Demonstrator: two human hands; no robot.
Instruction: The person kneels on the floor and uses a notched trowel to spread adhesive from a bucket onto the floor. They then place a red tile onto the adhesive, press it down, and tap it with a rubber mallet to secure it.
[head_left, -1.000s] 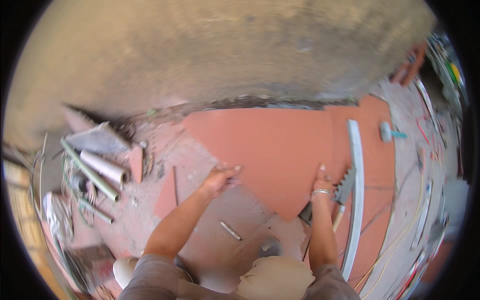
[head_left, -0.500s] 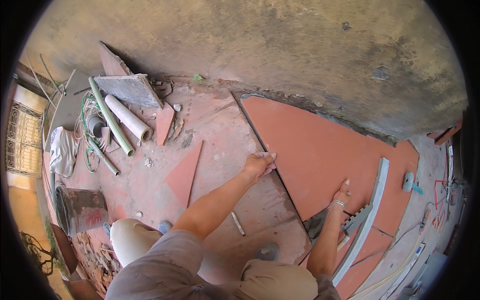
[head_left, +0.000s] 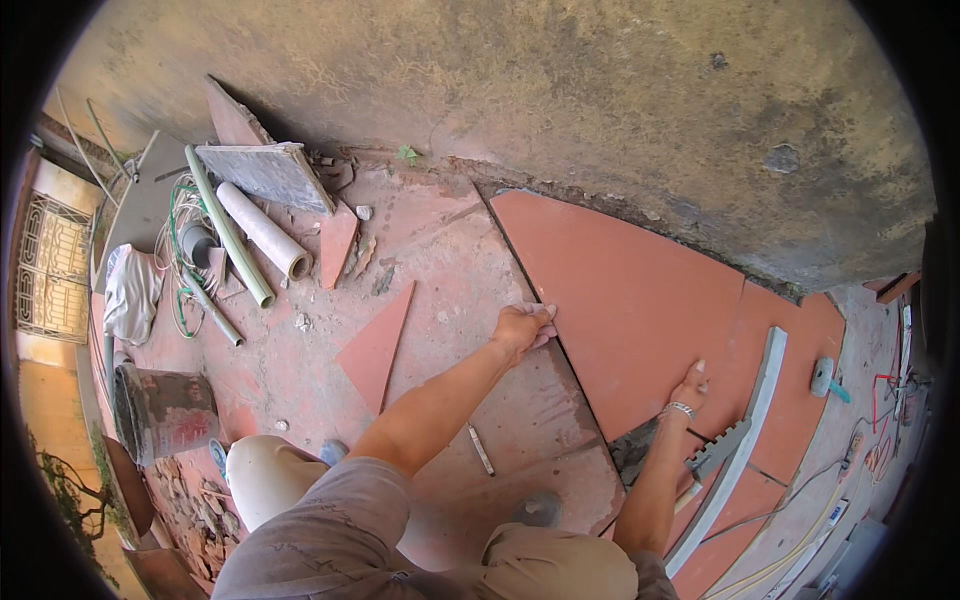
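Observation:
A large reddish tile point(head_left: 620, 310) lies flat beside the stained wall, its slanted left edge bordering the bare floor. At that edge, my left hand point(head_left: 526, 330) pinches the tile's rim with bent fingers. My right hand point(head_left: 688, 388), with a bracelet at the wrist, rests on the tile near its close corner, a finger stretched out. Just right of that wrist lies a grey notched trowel point(head_left: 718, 448), its handle partly behind my forearm. A long pale straightedge bar point(head_left: 745, 430) lies across the tiles. Dark grey mortar point(head_left: 630, 450) shows beside my right forearm.
A mallet point(head_left: 822, 377) with a teal handle lies on the right tiles. A triangular tile offcut point(head_left: 377, 347) and a marker-like stick point(head_left: 481, 450) lie left of my work. Farther left are a bucket point(head_left: 165, 410), pipes point(head_left: 230, 225), a white sack point(head_left: 132, 295) and leaning slabs point(head_left: 265, 172).
The large tile appears shifted slightly toward the wall; less of the grey strip shows at its far corner. Both hands keep their places on it. The whole view has moved slightly.

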